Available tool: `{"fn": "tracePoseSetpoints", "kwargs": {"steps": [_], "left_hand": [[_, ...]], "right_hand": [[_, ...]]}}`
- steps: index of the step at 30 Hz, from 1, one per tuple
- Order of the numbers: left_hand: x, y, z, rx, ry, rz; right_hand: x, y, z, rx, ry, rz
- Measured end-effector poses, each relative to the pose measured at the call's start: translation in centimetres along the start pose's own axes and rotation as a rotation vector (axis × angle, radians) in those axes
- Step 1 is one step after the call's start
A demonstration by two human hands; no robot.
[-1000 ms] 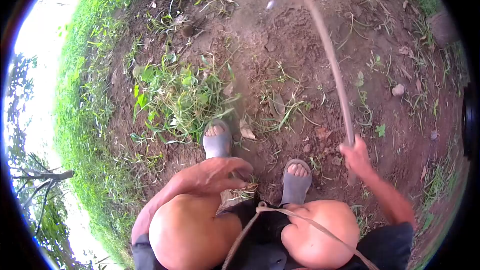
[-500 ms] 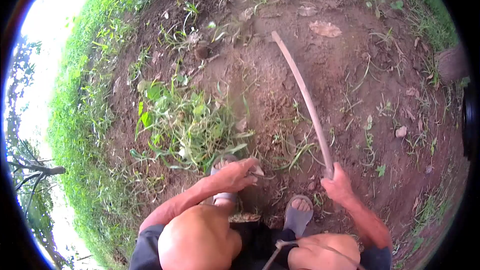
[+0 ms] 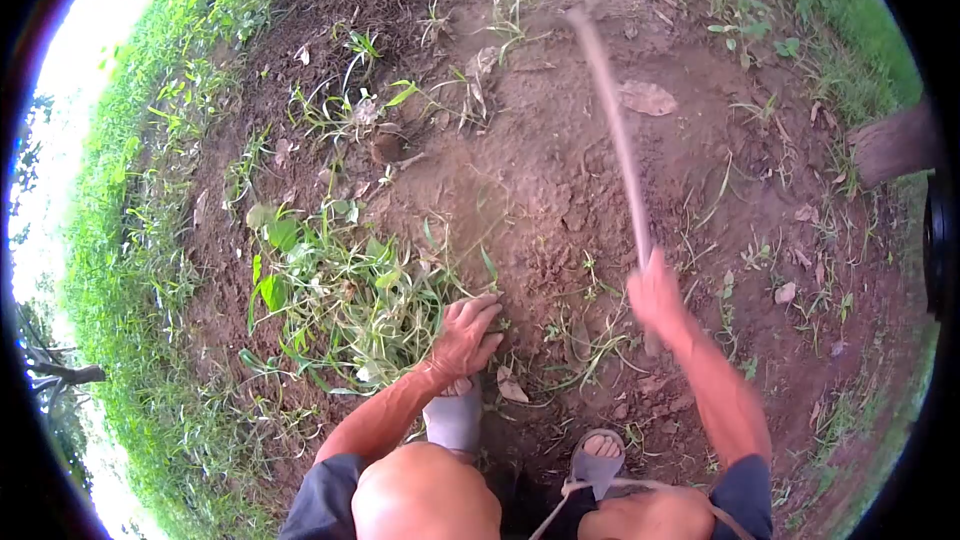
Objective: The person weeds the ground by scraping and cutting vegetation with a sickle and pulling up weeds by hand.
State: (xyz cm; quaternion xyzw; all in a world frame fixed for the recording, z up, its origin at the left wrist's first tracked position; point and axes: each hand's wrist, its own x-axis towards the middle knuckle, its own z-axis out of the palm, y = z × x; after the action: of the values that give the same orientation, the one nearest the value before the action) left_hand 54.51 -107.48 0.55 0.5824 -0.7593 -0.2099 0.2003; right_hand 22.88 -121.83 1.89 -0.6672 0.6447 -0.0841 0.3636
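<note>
A long, slightly curved wooden stick (image 3: 622,140) slants up from my right hand (image 3: 655,298), which is closed around its lower part. The stick's far end is blurred above the bare soil. My left hand (image 3: 467,336) rests at the right edge of a heap of pulled green weeds (image 3: 350,305), just above my left sandal (image 3: 453,422). Its fingers are bent and lie close together; whether they pinch any stems is hidden.
Brown soil (image 3: 540,180) with scattered sprigs surrounds my feet. A dry leaf (image 3: 648,98) lies near the stick's far end. Thick grass (image 3: 130,200) grows at the left, and a trunk or log (image 3: 892,148) juts in at the right edge. My right sandal (image 3: 598,462) is at the bottom.
My right hand has moved up and forward with the stick. My left hand has gone from above my sandal to the edge of the weed heap. The view has shifted slightly.
</note>
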Motion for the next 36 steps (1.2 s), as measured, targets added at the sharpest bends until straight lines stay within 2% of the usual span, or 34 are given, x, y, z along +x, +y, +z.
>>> {"fn": "tracePoseSetpoints", "kwargs": {"steps": [1, 2, 3, 4, 5, 7, 8, 10, 11, 12, 14, 15, 17, 19, 20, 21, 22, 24, 25, 27, 29, 30, 31, 33, 35, 36], "left_hand": [[0.1, -0.2, 0.0, -0.006, 0.008, -0.002], [0.1, -0.3, 0.0, -0.022, 0.005, 0.001], [0.1, -0.5, 0.1, -0.037, -0.003, 0.005], [0.1, -0.5, 0.2, -0.039, 0.007, -0.004], [0.1, -0.6, 0.3, -0.047, 0.008, 0.000], [0.1, -0.7, 0.2, -0.060, 0.011, -0.021], [0.1, -0.7, 0.3, -0.069, 0.026, -0.020], [-0.1, -1.1, 0.6, -0.106, 0.045, -0.017], [-0.1, -1.2, 0.6, -0.134, 0.062, -0.004], [-0.1, -1.1, 0.6, -0.145, 0.069, -0.012], [-0.2, -1.2, 0.7, -0.151, 0.066, -0.013], [-0.2, -1.2, 0.6, -0.151, 0.061, -0.016], [-0.2, -1.4, 0.7, -0.176, 0.068, -0.015], [-0.4, -1.6, 1.1, -0.216, 0.106, -0.022], [-0.5, -1.5, 1.2, -0.255, 0.106, -0.034], [-0.5, -1.5, 1.5, -0.271, 0.122, -0.053], [-0.7, -1.6, 1.8, -0.282, 0.140, -0.052], [-0.6, -1.9, 2.0, -0.285, 0.181, -0.018], [-0.8, -1.8, 2.0, -0.287, 0.176, -0.036], [-0.8, -1.8, 1.5, -0.290, 0.107, -0.051], [-1.0, -1.9, 2.1, -0.296, 0.133, -0.052], [-1.0, -1.9, 2.3, -0.307, 0.153, -0.042], [-0.9, -2.1, 2.5, -0.316, 0.175, -0.026], [-1.0, -2.3, 2.4, -0.313, 0.182, -0.027], [-0.8, -1.8, 1.3, -0.272, 0.167, -0.015], [-0.9, -2.0, 1.9, -0.270, 0.197, -0.012]], "right_hand": [[-3.5, 1.0, 0.6, -0.084, 0.041, -0.191], [-6.0, -1.0, -0.4, 0.004, -0.135, 0.085], [-8.2, -2.4, -1.2, 0.063, -0.233, 0.263], [-10.4, 0.4, 0.1, 0.022, -0.154, 0.104], [-11.2, -0.3, -0.6, 0.016, -0.151, 0.109], [-12.3, -2.6, -2.6, 0.668, -0.317, 0.429], [-12.5, -2.3, -2.1, 0.779, -0.293, 0.456], [-9.9, -3.2, -1.6, 0.770, -0.181, 0.323], [-7.2, -4.7, -1.8, 0.664, -0.087, 0.287], [-4.4, -6.7, -2.0, 0.615, -0.015, 0.385], [0.5, -8.9, -2.4, 0.645, 0.034, 0.279], [0.3, -9.5, -1.9, 0.635, 0.039, 0.280], [0.5, -10.7, -1.1, 0.241, -0.042, 0.456], [-5.6, -6.6, 0.2, 0.121, -0.241, 0.276], [-9.4, -3.1, 0.9, -0.046, -0.251, 0.050], [-13.4, -0.3, 1.0, 0.069, -0.435, 0.118], [-16.4, 0.4, 0.0, -0.034, -0.576, 0.142], [-18.6, -2.4, -2.7, -0.183, -0.704, 0.320], [-18.6, -2.5, -2.8, -0.187, -0.722, 0.322], [-17.6, -3.0, -2.8, -0.102, -0.562, 0.266], [-11.6, -8.5, -3.1, -0.073, -0.426, 0.249], [-8.7, -9.3, -2.1, 0.082, -0.302, 0.243], [-5.4, -9.4, -0.6, 0.004, -0.170, 0.096], [0.4, -16.5, 0.8, 0.248, -0.154, 0.376], [4.0, -18.1, 3.0, 0.439, -0.206, 0.281], [3.6, -19.2, 3.8, 0.330, -0.254, 0.265]]}}
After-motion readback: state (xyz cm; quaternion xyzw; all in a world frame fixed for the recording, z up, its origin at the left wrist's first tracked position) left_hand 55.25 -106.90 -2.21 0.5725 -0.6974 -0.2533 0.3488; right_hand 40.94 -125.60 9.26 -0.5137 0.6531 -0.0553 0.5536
